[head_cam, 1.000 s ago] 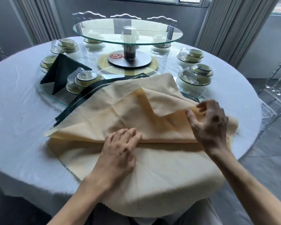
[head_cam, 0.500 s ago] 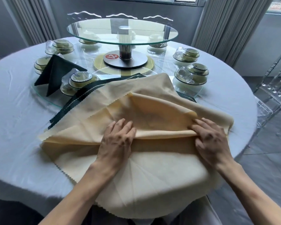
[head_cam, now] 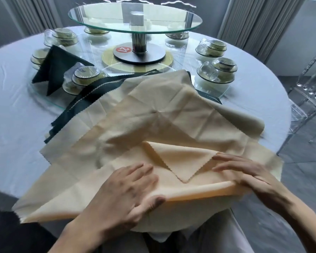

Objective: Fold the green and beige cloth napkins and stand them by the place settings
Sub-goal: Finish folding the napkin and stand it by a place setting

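Since 0.5 s ago both hands have come back toward the body w/ the fold, and a pointed corner of the beige napkin [head_cam: 181, 159] now lies flat between them where a raised flap stood.

Left hand [head_cam: 124, 194] rests on the cloth, fingers straight and spread on top, thumb tucked at the folded edge nearest the body; looks like a light pinch of that edge, can't tell for sure. Right hand [head_cam: 244, 172] lies flat, fingers straight, pressing the fold's other end. Hands apart, zigzag-edged corner between them.

More beige cloth lies just beyond the fingertips, w/ the green napkins [head_cam: 91, 99] farther out past the left hand, half under it. One green folded napkin [head_cam: 57, 68] already stands well beyond the left hand, beside the place settings [head_cam: 217, 72].

Step, prob: early fold on a beige napkin, creasing the near edge. Next move likely needs both hands sliding outward to sharpen the crease, keeping the corner centred so layers don't skew.
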`<act>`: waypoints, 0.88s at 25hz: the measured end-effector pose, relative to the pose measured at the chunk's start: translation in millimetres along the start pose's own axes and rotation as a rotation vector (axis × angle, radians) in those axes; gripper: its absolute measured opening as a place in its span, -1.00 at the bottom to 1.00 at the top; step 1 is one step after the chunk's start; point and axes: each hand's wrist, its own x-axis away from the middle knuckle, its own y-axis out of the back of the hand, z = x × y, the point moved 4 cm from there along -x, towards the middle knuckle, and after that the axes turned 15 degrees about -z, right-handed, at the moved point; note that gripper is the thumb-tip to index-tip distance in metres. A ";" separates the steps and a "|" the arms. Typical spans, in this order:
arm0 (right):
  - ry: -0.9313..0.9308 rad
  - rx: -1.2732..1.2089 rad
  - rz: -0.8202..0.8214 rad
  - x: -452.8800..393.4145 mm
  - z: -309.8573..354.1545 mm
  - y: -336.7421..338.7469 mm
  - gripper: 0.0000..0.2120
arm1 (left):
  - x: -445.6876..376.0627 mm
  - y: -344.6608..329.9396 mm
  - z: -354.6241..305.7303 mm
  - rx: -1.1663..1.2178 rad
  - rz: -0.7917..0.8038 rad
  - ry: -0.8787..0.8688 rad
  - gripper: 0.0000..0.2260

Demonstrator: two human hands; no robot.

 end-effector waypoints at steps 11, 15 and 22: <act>0.062 0.103 -0.345 -89.6 16.3 -35.7 -0.69 | 4.2 -25.0 20.6 -0.218 0.127 0.069 -0.45; 0.032 0.090 -0.313 -100.7 20.8 -41.6 -0.82 | 0.4 -24.1 21.8 -0.202 0.141 0.104 -0.44; 0.117 0.095 -0.339 -127.6 54.4 -35.1 -0.72 | -13.1 -8.4 15.8 -0.161 0.079 0.121 -0.37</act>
